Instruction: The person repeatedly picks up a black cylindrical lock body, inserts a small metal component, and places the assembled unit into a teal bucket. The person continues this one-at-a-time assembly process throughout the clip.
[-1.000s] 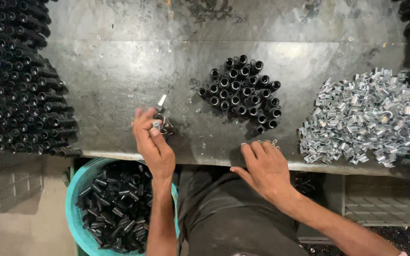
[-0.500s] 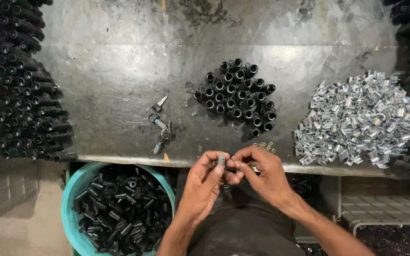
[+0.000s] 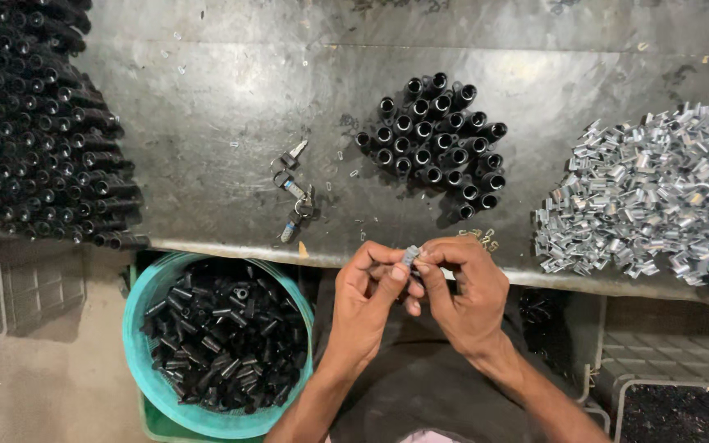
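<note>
Both hands meet at the near edge of the metal table. Left hand and right hand pinch one small silver clip between fingertips. Teal basin below, left: full of loose black tubes. On the table: upright black tubes, clip heap, keys.

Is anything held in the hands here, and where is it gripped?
Yes: both hands, left hand and right hand, pinch one small silver metal clip between their fingertips; exact grip points are too small to tell.
</note>
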